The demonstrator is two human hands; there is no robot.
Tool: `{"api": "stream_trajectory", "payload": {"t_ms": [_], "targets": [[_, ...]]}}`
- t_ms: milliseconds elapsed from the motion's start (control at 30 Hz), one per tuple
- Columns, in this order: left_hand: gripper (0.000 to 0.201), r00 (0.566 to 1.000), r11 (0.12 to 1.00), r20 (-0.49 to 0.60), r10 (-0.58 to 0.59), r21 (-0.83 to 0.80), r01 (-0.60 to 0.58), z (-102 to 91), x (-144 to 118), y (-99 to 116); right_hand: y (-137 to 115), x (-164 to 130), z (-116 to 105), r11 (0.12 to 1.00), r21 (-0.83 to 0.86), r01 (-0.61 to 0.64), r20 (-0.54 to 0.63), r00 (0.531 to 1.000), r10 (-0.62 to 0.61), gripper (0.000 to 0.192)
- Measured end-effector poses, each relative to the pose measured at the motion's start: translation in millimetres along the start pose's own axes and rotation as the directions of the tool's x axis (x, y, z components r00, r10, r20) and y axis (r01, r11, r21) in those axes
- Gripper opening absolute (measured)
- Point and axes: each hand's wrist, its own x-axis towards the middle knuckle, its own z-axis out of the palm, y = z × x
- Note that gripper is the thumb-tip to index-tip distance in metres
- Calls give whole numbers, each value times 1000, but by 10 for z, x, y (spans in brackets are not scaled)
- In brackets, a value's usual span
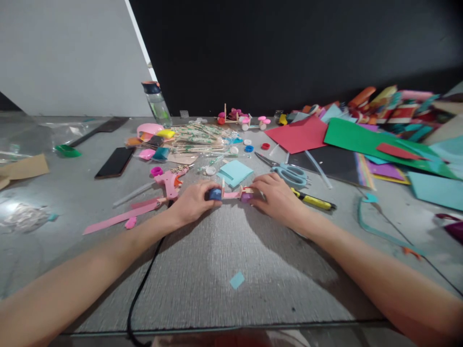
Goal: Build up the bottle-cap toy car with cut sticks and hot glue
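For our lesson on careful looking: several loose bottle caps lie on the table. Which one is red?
The red cap, lying beside the red paper sheet; the blue cap and white cap sit just left of it.

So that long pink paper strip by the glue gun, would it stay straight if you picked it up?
Probably not. The pink paper strip looks thin and lies flat on the table, so it would likely droop. It seems very light; a push might slide or buckle it. It lies left of the left hand.

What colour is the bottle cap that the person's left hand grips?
Dark blue: the bottle cap at the left hand shows best in the head view.
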Motion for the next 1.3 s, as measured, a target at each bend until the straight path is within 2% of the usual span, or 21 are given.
{"api": "stream_trajectory", "payload": {"t_ms": [67,133,200,267,333,400,467,500,567,667,767,900,967,1067,1133,1233,1300], "targets": [[25,1000,1000,-25,7,-10,-7,29,18,9,25,-3,-16,1000,1,-31,-17,999,31,25],[37,998,1000,-56,6,-22,-7,35,31,12,44,-20,-74,998,0,-65,-43,997,65,36],[48,994,999,-107,-4,-36,0,12,28,12,52,-52,-178,995,24,-100,-108,989,102,39],[43,982,999,-186,-21,-49,12,-29,5,5,36,-95,-309,987,95,-132,-214,965,150,27],[28,959,998,-281,-42,-54,27,-72,-35,-17,-28,-147,-431,972,184,-143,-285,939,192,15],[20,927,998,-372,-58,-46,44,-97,-84,-58,-156,-206,-500,962,257,-96,-212,965,153,20],[25,898,998,-435,-61,-33,51,-100,-131,-103,-338,-269,-496,950,310,23,-30,999,-15,22],[30,890,998,-452,-56,-26,50,-96,-150,-119,-437,-300,-469,941,322,101,66,990,-128,21],[35,888,999,-458,-36,-7,37,-86,-180,-128,-621,-359,-388,920,305,247,221,921,-321,24],[30,904,1000,-428,6,30,7,-77,-194,-90,-789,-421,-267,889,244,387,335,826,-452,32],[21,919,998,-391,39,60,-17,-76,-190,-60,-814,-444,-199,867,205,453,328,803,-497,18],[18,922,996,-383,56,85,-25,-72,-190,-102,-737,-435,-149,861,142,488,276,816,-508,10],[15,917,996,-395,59,91,-25,-71,-194,-135,-683,-425,-127,887,85,454,260,850,-459,10],[17,911,995,-407,71,99,-33,-74,-199,-165,-612,-417,-124,946,4,326,192,928,-320,17],[20,909,994,-410,80,104,-41,-77,-200,-172,-599,-426,-151,961,52,273,155,948,-278,20],[19,906,993,-415,84,107,-43,-75,-199,-174,-649,-450,-199,924,215,318,217,907,-362,16],[18,907,993,-411,91,108,-50,-68,-197,-176,-692,-456,-197,905,226,360,270,870,-413,11]]}}
